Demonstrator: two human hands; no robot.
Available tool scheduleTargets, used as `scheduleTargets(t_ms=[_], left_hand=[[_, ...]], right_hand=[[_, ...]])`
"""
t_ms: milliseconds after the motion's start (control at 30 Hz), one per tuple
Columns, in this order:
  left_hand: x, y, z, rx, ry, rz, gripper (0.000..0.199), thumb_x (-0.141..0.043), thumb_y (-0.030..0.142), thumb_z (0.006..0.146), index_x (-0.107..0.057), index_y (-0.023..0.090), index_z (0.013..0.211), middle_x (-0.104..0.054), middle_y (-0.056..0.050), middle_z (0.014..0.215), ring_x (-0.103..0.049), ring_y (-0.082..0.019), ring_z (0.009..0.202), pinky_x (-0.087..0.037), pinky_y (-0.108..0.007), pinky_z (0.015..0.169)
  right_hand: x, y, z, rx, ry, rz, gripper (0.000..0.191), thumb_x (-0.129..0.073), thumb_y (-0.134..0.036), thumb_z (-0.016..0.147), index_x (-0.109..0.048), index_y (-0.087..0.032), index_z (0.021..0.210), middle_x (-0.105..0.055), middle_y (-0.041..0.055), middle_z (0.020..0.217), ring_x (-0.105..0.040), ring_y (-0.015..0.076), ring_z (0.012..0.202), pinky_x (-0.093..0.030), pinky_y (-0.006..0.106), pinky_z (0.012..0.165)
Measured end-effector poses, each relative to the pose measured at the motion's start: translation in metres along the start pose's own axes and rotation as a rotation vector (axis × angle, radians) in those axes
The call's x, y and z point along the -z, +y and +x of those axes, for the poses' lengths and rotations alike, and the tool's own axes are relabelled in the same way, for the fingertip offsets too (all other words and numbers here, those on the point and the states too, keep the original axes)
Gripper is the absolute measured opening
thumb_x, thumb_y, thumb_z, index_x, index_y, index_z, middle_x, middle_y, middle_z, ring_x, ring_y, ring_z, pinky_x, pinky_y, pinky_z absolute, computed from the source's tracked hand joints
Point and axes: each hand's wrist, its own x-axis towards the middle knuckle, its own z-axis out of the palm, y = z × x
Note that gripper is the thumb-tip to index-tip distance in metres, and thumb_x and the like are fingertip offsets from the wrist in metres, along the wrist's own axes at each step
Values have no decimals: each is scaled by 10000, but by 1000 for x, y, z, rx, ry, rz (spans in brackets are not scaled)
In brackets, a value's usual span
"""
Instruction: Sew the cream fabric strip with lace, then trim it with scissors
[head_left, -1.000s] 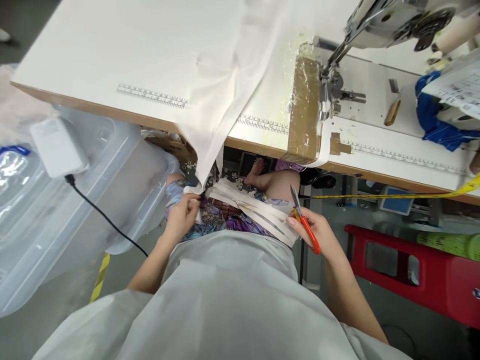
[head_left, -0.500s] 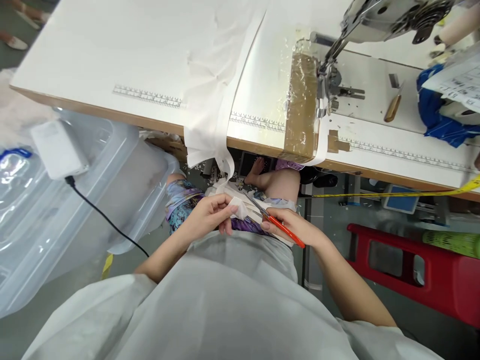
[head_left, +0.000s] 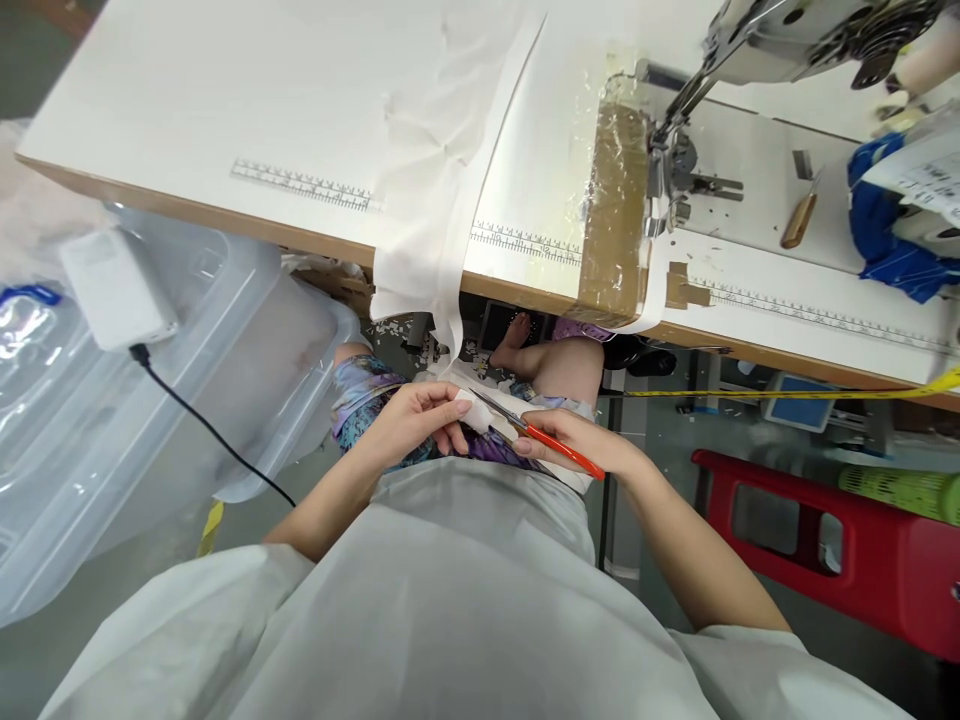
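Observation:
Over my lap, my left hand (head_left: 426,420) pinches a small piece of white fabric (head_left: 474,412) between thumb and fingers. My right hand (head_left: 568,437) grips scissors (head_left: 559,447) with red handles, their metal blades pointing left and away from me. The blade tips lie at the white fabric beside my left fingertips; whether they cut into it I cannot tell. A long white fabric strip (head_left: 424,225) drapes across the table, hangs over its front edge and runs down toward my lap. More pale cloth lies under my hands, partly hidden.
The white sewing table (head_left: 300,90) has printed rulers along its front edge. A sewing machine (head_left: 795,50), a wooden-handled tool (head_left: 799,220) and blue fabric (head_left: 885,215) are on the right. A clear plastic bin (head_left: 247,330) carries a white adapter (head_left: 116,290). A red stool (head_left: 825,550) stands low right.
The scissor tips have moved left, closer to my left fingertips and the white fabric. My right hand has shifted slightly left and upward. The view has shifted a little.

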Motion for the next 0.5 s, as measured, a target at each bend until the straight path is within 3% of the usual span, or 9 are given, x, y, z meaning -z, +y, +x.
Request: scheduleTargets(t_ms=[167,500], left_hand=[[-1,0,1,43,-19,-97,498,-749,602,758,-624,126,831,-699,-88,671,-700,-194,641,-534,-201,544],[-1,-1,2,38,-23,-117,495,-760,586,759,-644,110,826,-704,-96,671,-705,-193,638,-530,-181,530]], right_hand=[[2,-5,0,-38,-8,-29,610,-509,-776,853,-387,-208,668,-332,-45,619,-289,123,559,-234,253,490],[3,-10,-1,-32,119,-326,613,-423,-764,887,-349,-209,638,-369,-37,565,-308,126,523,-219,276,509]])
